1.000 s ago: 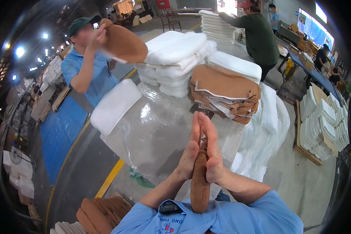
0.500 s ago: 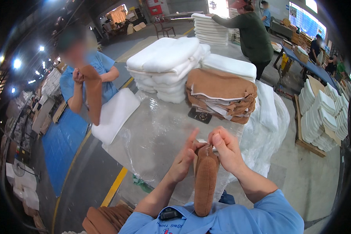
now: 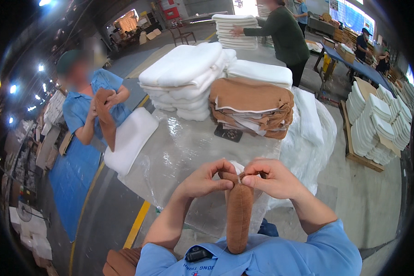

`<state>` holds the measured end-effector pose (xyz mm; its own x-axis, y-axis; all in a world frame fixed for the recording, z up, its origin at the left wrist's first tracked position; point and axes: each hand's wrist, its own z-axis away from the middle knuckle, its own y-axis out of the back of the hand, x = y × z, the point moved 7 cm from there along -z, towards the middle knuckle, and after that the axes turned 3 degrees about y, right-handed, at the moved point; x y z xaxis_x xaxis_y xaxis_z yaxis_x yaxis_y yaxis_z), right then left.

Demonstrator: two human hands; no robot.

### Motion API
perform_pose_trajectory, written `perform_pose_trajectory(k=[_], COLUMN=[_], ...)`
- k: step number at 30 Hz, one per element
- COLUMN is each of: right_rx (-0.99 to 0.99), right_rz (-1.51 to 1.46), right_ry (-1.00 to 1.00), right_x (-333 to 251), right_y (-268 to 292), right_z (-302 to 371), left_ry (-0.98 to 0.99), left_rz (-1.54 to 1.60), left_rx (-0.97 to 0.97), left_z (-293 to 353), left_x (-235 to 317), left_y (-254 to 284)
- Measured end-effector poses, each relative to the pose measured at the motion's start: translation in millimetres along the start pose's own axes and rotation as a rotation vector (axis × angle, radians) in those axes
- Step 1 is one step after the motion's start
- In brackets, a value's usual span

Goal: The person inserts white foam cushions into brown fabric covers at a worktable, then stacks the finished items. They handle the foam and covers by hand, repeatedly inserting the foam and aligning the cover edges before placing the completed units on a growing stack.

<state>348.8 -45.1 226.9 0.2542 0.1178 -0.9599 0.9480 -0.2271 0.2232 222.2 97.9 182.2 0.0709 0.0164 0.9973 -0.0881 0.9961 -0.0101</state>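
Note:
A brown fabric cushion (image 3: 239, 216) stands on edge against my chest, its narrow seamed side toward me. My left hand (image 3: 209, 179) pinches the fabric at its far end between thumb and fingers. Close beside it, my right hand (image 3: 270, 178) grips the same end from the other side. A bit of white padding (image 3: 237, 168) shows between my hands, beyond the brown fabric. Further off on the table lies a stack of brown fabric covers (image 3: 253, 99).
Stacked white pads (image 3: 181, 66) stand on the plastic-covered table (image 3: 184, 142), with a small dark square (image 3: 228, 133) near the covers. At the left, a co-worker (image 3: 94, 99) handles another brown cushion beside a white pad (image 3: 132, 140). More pads fill a pallet (image 3: 361, 154) at right.
My left hand has gone from fingers spread beside the cushion to pinching its far end. My right hand stays on the fabric. The left co-worker has brought both hands onto the other cushion.

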Motion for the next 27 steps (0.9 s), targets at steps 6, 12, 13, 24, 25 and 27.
perform_pose_trajectory(k=[6, 12, 13, 24, 25, 27], right_rx=[-0.022, 0.108, 0.078, -0.265, -0.213, -0.136], right_rz=[0.169, 0.483, 0.444, 0.135, 0.166, 0.259], right_ry=[0.339, 0.540, 0.465, 0.103, 0.195, 0.337], right_x=[-30.4, -52.7, -49.9, -25.2, -32.0, -42.6], right_y=[-12.6, -27.2, -26.6, -43.3, -44.5, -46.0], right_z=[-10.0, -4.4, -6.9, -25.7, -25.4, -24.0], left_ry=[0.131, -0.037, -0.147, -0.388, -0.415, -0.427], left_rz=[-0.111, -0.259, -0.314, -0.090, -0.066, -0.094], left_rx=[-0.125, -0.182, -0.189, 0.236, 0.299, 0.416], left_z=[-7.3, 3.1, 5.2, 32.6, 36.0, 39.5], left_x=[3.3, 17.5, 24.7, 1.5, -0.3, -4.1], left_y=[13.3, 21.6, 18.6, -24.8, -27.9, -30.9])
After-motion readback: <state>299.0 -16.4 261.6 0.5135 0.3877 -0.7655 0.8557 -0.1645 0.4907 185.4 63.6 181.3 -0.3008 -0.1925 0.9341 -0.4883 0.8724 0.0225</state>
